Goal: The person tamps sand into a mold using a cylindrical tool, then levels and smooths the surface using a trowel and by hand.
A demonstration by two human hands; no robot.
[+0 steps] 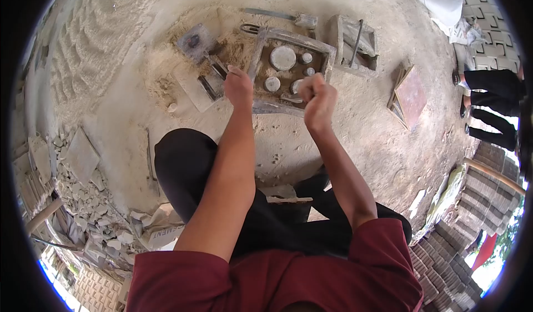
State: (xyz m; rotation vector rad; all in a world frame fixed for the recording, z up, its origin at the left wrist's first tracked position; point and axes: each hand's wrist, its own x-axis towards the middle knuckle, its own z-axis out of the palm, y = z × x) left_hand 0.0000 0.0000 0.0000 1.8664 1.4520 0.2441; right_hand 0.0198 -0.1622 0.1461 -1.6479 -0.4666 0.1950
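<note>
A rectangular mould frame lies on the dusty ground, with grey material and several round pale pieces inside, the largest a disc. My left hand is closed beside the frame's left edge, next to the handle end of a square-bladed trowel; whether it grips anything is hidden. Over the frame's near right corner my right hand is closed. A narrow, pale metal tool shows just left of its fingers and seems held in them. Left of my left hand lies a flat board with a dark handle.
A box with a bar stands right of the frame, and a long-handled tool lies beyond it. Reddish square plates lie farther right. Rubble is at left, stacked blocks at right. People in dark trousers stand at far right.
</note>
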